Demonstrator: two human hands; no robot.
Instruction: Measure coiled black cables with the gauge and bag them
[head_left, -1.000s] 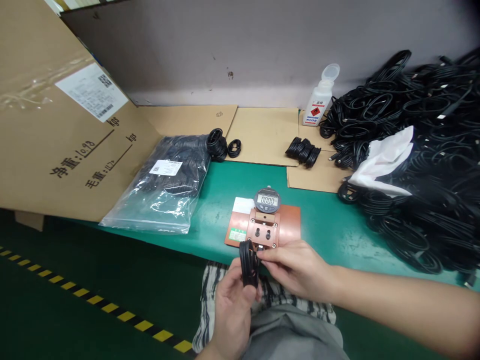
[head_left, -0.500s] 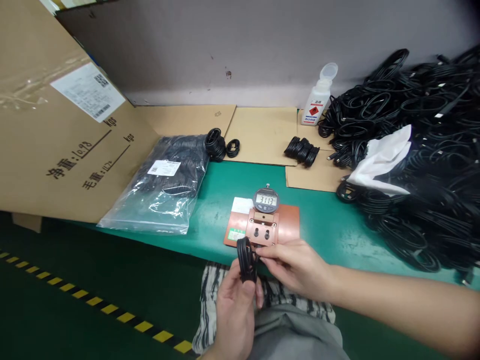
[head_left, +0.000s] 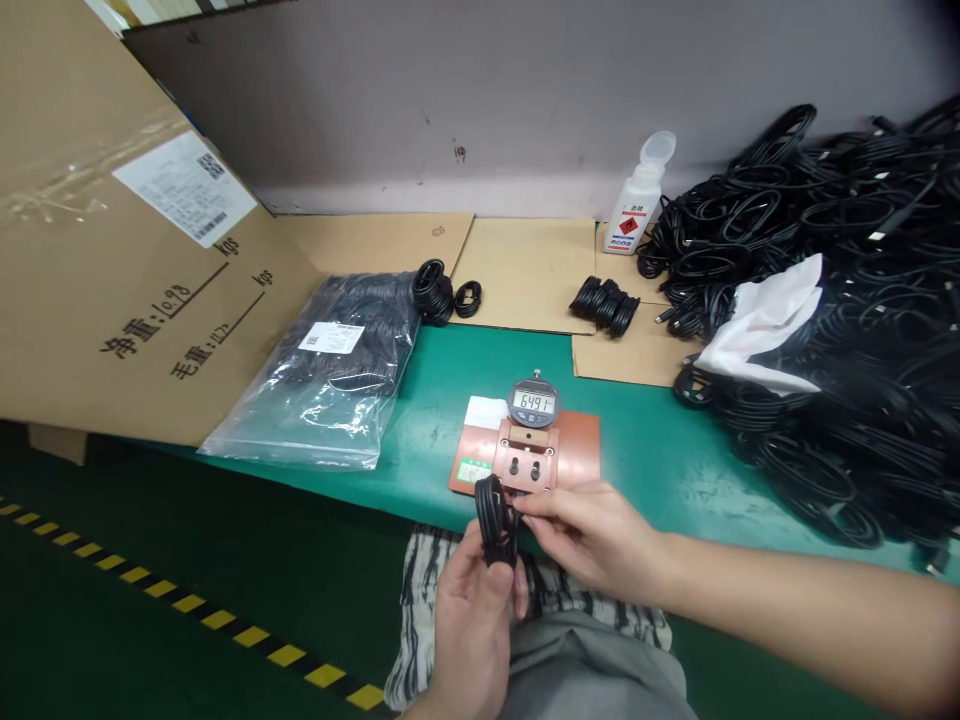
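My left hand [head_left: 474,610] is closed round the lower part of a coiled black cable [head_left: 495,520], which stands upright in front of the gauge fixture. With thumb and forefinger pinched, my right hand [head_left: 592,535] grips an end of that cable at the fixture's front edge; the connector itself is mostly hidden by the fingers. Just beyond, a copper-coloured measuring fixture [head_left: 577,450] lies on the green table [head_left: 420,420]. Mounted on it is a round digital dial gauge [head_left: 534,402], whose display reads about 6.491.
A large cardboard box [head_left: 67,300] and a clear bag of cables [head_left: 337,400] occupy the left. Small coiled cables [head_left: 604,305] lie on cardboard sheets [head_left: 532,270] behind. A white bottle [head_left: 634,205] stands beside a big cable heap [head_left: 825,420] with a white cloth [head_left: 765,325] on it.
The gauge's display has gone from about 3.113 to about 6.491. Both hands keep nearly the same hold and place, and the whole view has shifted very slightly.
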